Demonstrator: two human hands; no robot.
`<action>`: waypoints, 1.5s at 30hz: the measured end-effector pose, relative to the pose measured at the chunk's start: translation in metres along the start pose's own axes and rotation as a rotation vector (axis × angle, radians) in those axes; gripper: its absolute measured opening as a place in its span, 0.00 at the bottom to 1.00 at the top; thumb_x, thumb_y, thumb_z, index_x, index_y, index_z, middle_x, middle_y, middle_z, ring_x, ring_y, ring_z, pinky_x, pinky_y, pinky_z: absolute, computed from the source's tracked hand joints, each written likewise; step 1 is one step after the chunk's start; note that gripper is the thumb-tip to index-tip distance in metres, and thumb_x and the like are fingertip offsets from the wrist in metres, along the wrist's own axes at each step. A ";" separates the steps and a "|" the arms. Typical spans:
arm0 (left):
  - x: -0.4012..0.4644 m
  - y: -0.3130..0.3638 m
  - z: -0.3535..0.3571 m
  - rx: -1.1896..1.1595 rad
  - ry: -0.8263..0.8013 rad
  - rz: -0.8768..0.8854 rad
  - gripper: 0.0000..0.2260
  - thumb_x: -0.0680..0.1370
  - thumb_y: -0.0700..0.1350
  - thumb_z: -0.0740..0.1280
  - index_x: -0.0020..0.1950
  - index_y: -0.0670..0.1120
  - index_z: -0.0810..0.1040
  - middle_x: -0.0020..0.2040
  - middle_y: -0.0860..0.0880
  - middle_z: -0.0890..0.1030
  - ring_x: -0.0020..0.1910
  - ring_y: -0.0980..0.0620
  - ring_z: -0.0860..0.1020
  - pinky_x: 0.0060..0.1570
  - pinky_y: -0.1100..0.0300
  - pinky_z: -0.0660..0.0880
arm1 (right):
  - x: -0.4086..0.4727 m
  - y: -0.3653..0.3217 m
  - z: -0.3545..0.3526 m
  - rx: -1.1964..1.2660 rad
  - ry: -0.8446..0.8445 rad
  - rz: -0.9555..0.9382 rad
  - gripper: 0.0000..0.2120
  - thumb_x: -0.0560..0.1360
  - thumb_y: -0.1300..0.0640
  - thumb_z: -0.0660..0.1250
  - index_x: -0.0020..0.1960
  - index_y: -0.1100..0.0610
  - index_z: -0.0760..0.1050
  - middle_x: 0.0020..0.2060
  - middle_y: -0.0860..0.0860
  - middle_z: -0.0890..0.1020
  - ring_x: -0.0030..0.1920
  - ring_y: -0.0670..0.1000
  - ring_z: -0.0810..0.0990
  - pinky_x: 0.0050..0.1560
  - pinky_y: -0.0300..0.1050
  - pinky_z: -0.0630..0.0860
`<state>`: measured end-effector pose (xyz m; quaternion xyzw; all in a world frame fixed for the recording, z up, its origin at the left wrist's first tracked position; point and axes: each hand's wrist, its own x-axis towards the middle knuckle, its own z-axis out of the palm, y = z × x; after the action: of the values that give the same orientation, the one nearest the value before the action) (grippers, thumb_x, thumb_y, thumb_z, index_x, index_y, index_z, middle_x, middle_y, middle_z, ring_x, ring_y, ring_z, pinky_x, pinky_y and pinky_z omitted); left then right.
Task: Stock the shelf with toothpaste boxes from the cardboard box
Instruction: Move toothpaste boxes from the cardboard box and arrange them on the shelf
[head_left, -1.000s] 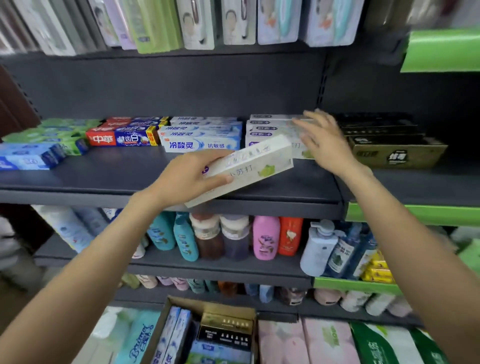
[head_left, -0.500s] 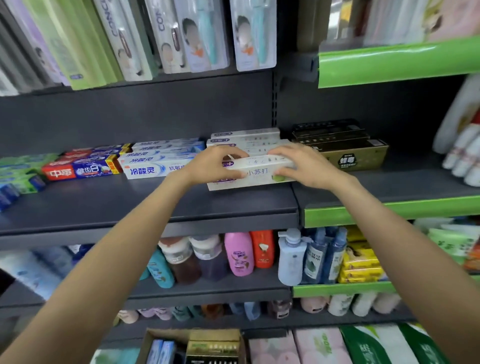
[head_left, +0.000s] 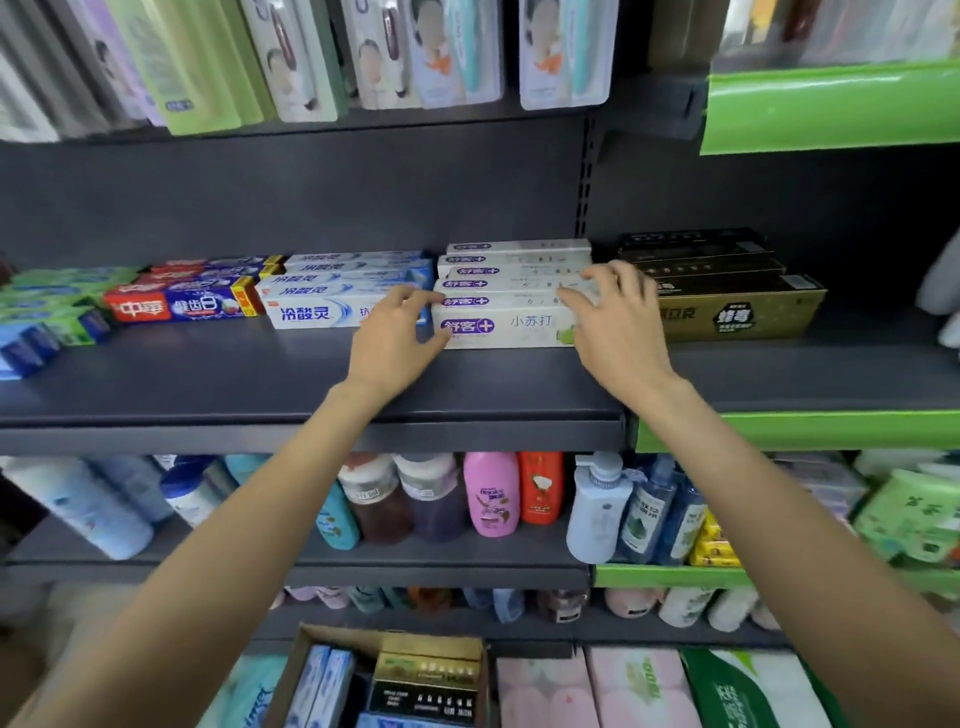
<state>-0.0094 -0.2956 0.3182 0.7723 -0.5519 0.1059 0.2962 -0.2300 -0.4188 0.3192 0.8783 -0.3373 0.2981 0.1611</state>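
Observation:
A white toothpaste box with a purple logo (head_left: 506, 326) stands on the dark grey shelf (head_left: 234, 384) as the front one of a row of several like boxes (head_left: 514, 260). My left hand (head_left: 397, 335) touches its left end, thumb at the lower corner and fingers loosely bent at the top. My right hand (head_left: 618, 317) rests spread fingers on its right end and top. The cardboard box (head_left: 311, 642) sits on the floor at the bottom, holding blue-white boxes (head_left: 324, 686) and gold-black boxes (head_left: 426, 680).
Blue-white toothpaste rows (head_left: 332, 306) and red ones (head_left: 182, 304) lie to the left, gold-black boxes (head_left: 737, 312) to the right. Toothbrush packs (head_left: 457, 52) hang above. Bottles (head_left: 491, 493) fill the shelf below. Tissue packs (head_left: 587, 691) sit beside the cardboard box.
The white box went from my left hand onto the shelf and was pushed back against its row by both hands. My view shifted right and up.

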 end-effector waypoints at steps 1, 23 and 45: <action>-0.006 0.002 -0.003 -0.023 0.040 0.017 0.16 0.75 0.51 0.67 0.62 0.52 0.75 0.61 0.50 0.74 0.57 0.48 0.76 0.49 0.51 0.75 | -0.006 -0.007 -0.003 0.062 0.067 -0.015 0.19 0.68 0.63 0.70 0.60 0.57 0.77 0.57 0.59 0.76 0.59 0.63 0.72 0.56 0.57 0.67; -0.349 -0.244 0.023 -0.381 -0.459 -0.711 0.12 0.74 0.45 0.68 0.57 0.47 0.77 0.50 0.47 0.82 0.49 0.47 0.80 0.50 0.55 0.75 | -0.242 -0.266 0.129 0.478 -0.957 -0.299 0.17 0.76 0.54 0.65 0.65 0.51 0.72 0.61 0.50 0.76 0.62 0.54 0.74 0.52 0.49 0.76; -0.447 -0.314 0.117 -0.231 -0.657 -0.877 0.15 0.75 0.47 0.66 0.61 0.58 0.77 0.53 0.58 0.82 0.50 0.54 0.81 0.51 0.59 0.74 | -0.325 -0.430 0.307 -0.001 -0.795 -1.068 0.22 0.70 0.58 0.68 0.62 0.54 0.68 0.57 0.54 0.73 0.61 0.55 0.71 0.60 0.51 0.68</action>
<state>0.0942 0.0585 -0.1017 0.8844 -0.2502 -0.3348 0.2078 -0.0002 -0.0964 -0.1583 0.9677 0.1103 -0.1693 0.1506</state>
